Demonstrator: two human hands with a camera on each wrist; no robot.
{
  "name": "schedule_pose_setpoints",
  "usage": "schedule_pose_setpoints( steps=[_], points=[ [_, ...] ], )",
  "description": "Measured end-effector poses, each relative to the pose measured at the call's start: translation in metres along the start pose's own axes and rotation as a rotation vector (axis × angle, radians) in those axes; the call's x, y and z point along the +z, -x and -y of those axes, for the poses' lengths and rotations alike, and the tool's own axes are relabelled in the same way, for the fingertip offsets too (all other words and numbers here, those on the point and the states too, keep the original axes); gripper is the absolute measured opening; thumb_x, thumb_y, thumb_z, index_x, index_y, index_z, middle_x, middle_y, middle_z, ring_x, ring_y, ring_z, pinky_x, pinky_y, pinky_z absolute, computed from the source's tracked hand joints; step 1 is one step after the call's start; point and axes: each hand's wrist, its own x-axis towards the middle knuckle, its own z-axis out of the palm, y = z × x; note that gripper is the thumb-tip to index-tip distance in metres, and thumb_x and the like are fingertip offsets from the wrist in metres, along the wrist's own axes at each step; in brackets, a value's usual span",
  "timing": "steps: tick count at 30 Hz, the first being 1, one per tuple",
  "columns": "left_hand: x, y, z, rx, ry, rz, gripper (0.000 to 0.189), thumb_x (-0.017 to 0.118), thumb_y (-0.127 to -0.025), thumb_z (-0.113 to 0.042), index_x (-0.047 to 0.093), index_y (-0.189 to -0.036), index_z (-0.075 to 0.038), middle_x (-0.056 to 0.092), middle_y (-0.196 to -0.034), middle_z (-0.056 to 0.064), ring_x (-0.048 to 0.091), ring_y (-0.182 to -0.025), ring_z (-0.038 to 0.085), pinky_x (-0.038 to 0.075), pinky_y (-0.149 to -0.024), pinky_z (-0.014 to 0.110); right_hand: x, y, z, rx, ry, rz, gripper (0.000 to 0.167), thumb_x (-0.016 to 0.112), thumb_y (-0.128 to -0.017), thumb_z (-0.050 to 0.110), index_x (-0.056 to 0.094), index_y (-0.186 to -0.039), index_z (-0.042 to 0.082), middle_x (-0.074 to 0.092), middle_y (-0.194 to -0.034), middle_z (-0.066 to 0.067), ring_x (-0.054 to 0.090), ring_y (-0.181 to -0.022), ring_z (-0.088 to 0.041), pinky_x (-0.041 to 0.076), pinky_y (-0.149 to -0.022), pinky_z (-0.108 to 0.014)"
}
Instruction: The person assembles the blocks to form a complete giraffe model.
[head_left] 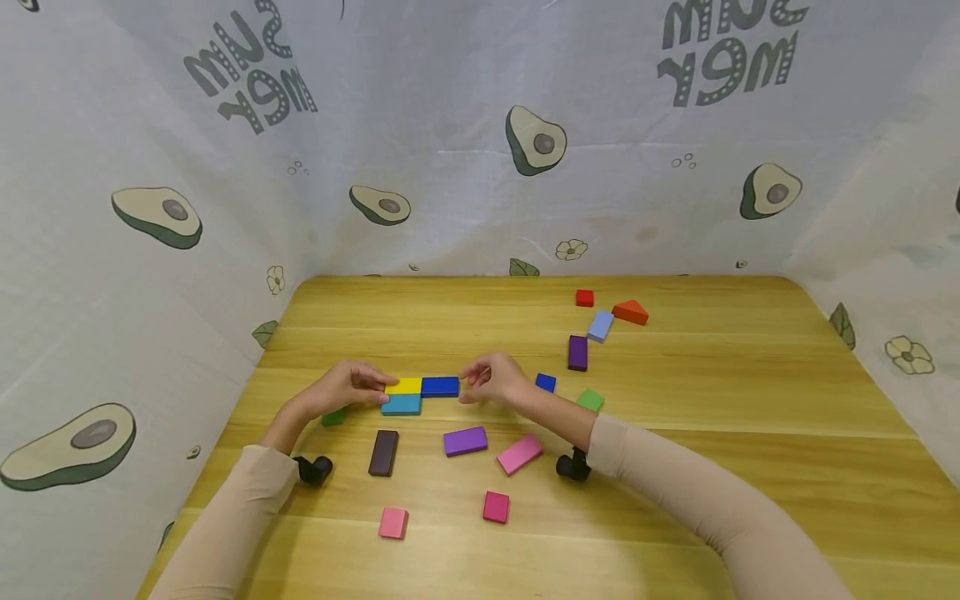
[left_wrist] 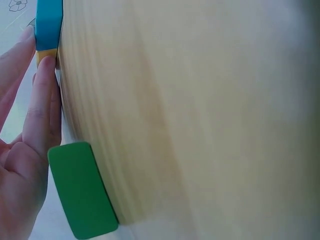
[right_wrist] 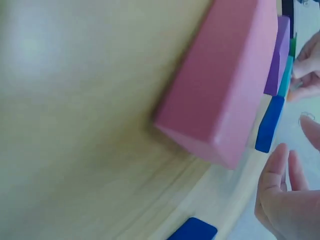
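Near the table's left side, my left hand [head_left: 351, 386] pinches the left end of a yellow block [head_left: 405, 386] between thumb and fingers. A light blue block [head_left: 401, 405] lies flush along the yellow one's near side. End to end with the yellow block, on its right, is a dark blue block [head_left: 440, 387]. My right hand [head_left: 491, 379] is just right of the dark blue block, thumb and fingers apart, holding nothing. In the right wrist view, a small gap shows between those fingers [right_wrist: 275, 162] and the dark blue block [right_wrist: 270, 124].
A green block [head_left: 333, 417] lies under the left wrist. Nearer are dark brown [head_left: 383, 453], purple [head_left: 465, 442], pink [head_left: 519, 454], magenta [head_left: 496, 507] and coral [head_left: 393, 523] blocks. Several more blocks, including a red triangle [head_left: 631, 312], lie right and back. Patterned cloth [head_left: 465, 125] walls the table.
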Motion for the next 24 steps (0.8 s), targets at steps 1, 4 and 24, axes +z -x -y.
schedule_pose_setpoints(
  steps=[1, 4, 24],
  points=[
    [0.0, 0.0, 0.0, 0.0, 0.005, 0.001, 0.032, 0.072, -0.091, -0.003, 0.069, -0.121, 0.006, 0.066, -0.115, 0.02, 0.065, -0.103, 0.032, 0.055, -0.087, 0.028, -0.001, 0.003, -0.001, -0.004, -0.004, 0.016, 0.03, 0.084, -0.076, -0.004, 0.072, -0.103, -0.008, 0.065, -0.09, -0.013, 0.057, -0.077, -0.016, 0.051, -0.065, -0.024],
    [0.001, 0.002, 0.0, -0.004, 0.017, 0.0, 0.031, 0.071, -0.091, -0.002, 0.068, -0.121, 0.006, 0.066, -0.116, 0.021, 0.066, -0.104, 0.033, 0.055, -0.087, 0.027, -0.003, 0.011, -0.004, -0.019, -0.013, 0.067, 0.028, 0.084, -0.077, -0.002, 0.072, -0.102, -0.009, 0.066, -0.092, -0.015, 0.058, -0.076, -0.015, 0.053, -0.065, -0.026],
    [0.0, 0.001, -0.001, -0.017, 0.049, 0.001, 0.032, 0.071, -0.092, -0.001, 0.067, -0.122, 0.007, 0.066, -0.119, 0.022, 0.066, -0.105, 0.033, 0.055, -0.087, 0.028, -0.006, 0.036, -0.026, -0.081, 0.009, 0.27, 0.036, 0.087, -0.067, -0.011, 0.07, -0.099, -0.009, 0.067, -0.086, -0.014, 0.058, -0.074, -0.015, 0.053, -0.065, -0.021]
  ],
)
